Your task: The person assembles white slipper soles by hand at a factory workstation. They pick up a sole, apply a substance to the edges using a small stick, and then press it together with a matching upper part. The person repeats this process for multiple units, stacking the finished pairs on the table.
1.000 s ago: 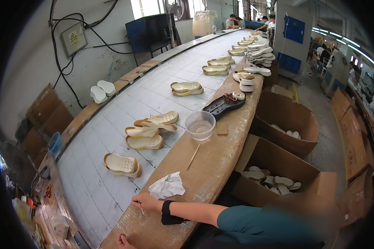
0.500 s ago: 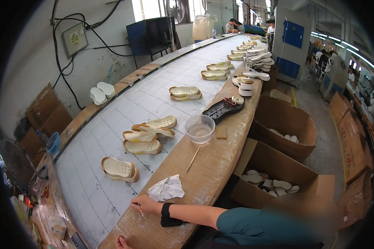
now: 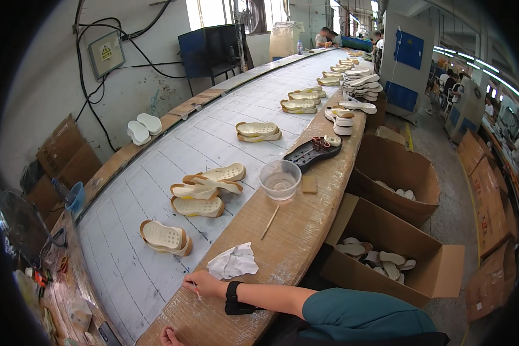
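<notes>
My right hand [image 3: 204,285], with a black band on its wrist, rests over the brown work surface. It is closed in a pinch on a thin pale stick [image 3: 198,293] with a reddish part. My left hand [image 3: 170,337] shows only partly at the lower edge, fingers curled together; whatever they may hold is hidden. A crumpled white paper [image 3: 233,261] lies just beyond my right hand. On the white conveyor belt [image 3: 118,254], the nearest shoe soles [image 3: 166,236] are a cream and tan pair. More soles [image 3: 198,206] lie in an overlapping group farther along.
Along the brown ledge [image 3: 305,222] are a wooden stick [image 3: 270,222], a clear plastic bowl [image 3: 279,179], a tan block [image 3: 309,184] and a black sole [image 3: 312,153]. Cardboard boxes [image 3: 424,245] holding soles stand right of the ledge. Two white soles [image 3: 145,128] sit on the far rim.
The whole view has shifted slightly. Both hands stay in nearly the same place, and the soles keep their positions on the belt.
</notes>
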{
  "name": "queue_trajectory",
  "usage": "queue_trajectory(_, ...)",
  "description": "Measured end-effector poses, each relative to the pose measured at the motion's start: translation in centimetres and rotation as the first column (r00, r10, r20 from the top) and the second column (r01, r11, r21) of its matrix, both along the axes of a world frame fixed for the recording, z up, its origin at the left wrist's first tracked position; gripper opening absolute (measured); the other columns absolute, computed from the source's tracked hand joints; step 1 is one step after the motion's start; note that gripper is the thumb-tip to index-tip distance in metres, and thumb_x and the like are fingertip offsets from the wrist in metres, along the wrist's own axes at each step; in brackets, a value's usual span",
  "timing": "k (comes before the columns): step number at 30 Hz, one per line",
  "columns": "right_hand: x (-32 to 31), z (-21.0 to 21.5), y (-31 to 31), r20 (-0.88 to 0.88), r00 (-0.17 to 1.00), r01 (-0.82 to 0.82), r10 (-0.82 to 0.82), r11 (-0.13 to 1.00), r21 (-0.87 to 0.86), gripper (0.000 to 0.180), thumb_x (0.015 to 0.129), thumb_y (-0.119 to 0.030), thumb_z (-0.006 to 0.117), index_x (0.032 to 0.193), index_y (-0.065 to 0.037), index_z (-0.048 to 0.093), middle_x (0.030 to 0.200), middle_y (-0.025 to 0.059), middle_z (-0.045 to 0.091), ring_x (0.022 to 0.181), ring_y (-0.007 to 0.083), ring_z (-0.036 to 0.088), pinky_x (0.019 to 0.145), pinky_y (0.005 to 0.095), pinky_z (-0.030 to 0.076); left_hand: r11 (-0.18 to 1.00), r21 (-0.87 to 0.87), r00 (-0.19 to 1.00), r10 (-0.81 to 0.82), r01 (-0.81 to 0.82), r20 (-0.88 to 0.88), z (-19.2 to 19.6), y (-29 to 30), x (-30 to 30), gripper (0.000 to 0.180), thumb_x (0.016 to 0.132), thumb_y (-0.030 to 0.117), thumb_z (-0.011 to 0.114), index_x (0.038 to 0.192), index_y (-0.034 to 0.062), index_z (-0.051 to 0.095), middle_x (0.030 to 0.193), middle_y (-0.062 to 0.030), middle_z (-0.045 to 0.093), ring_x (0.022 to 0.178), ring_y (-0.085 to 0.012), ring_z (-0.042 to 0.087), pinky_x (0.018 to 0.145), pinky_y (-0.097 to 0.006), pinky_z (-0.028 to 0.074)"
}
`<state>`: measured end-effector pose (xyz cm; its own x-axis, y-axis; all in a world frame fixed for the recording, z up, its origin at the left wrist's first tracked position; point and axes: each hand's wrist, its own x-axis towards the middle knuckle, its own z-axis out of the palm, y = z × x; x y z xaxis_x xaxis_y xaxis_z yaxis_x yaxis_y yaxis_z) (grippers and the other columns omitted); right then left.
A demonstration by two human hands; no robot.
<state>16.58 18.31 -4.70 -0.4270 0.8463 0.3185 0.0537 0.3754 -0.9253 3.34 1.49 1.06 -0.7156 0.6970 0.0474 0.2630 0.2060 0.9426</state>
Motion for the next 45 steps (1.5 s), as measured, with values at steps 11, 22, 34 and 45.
queue_trajectory(11,0.3,0.1,0.4,-0.011,0.999,-0.036,0.035,0.998,-0.045,0.017,0.08,-0.016,0.053,0.073,0.0,0.051,0.06,0.0154,0.052,0.053,0.0258,0.047,0.052,0.0325,0.038,0.999,0.038,1.0,-0.012,0.012,0.007,-0.8,0.3,-0.3,0.033,0.085,0.022,0.05,0.101,-0.0062,0.055,0.098,-0.0176,0.057,0.091,-0.0258,0.052,0.084,-0.033,0.039)
queue_trajectory(22,1.0,0.4,0.5,0.002,1.0,-0.019,0.019,1.0,-0.008,0.02,0.082,-0.02,0.053,0.077,-0.001,0.052,0.063,0.0162,0.053,0.054,0.028,0.048,0.052,0.0337,0.039,0.999,0.041,1.0,-0.002,0.002,-0.012,-0.5,0.6,0.5,0.033,0.085,0.023,0.049,0.1,-0.0067,0.055,0.097,-0.0179,0.058,0.089,-0.0259,0.053,0.083,-0.032,0.04)
queue_trajectory(34,2.2,0.3,1.3,0.028,1.0,-0.004,0.004,1.0,0.017,0.019,0.082,-0.021,0.053,0.082,-0.002,0.057,0.069,0.017,0.057,0.059,0.0283,0.054,0.056,0.0326,0.042,1.0,0.02,0.999,-0.022,0.023,-0.031,0.1,1.1,2.0,0.033,0.085,0.023,0.049,0.101,-0.0059,0.055,0.098,-0.0181,0.058,0.09,-0.0263,0.054,0.082,-0.032,0.04)
queue_trajectory(45,4.2,0.9,2.1,0.062,0.998,-0.029,0.029,1.0,-0.009,0.019,0.082,-0.02,0.053,0.081,-0.001,0.057,0.067,0.0162,0.057,0.058,0.0265,0.054,0.055,0.032,0.042,1.0,-0.013,1.0,0.003,-0.004,-0.028,0.7,2.0,4.0,0.034,0.085,0.024,0.049,0.101,-0.0062,0.055,0.098,-0.0183,0.058,0.091,-0.0263,0.053,0.084,-0.033,0.039)
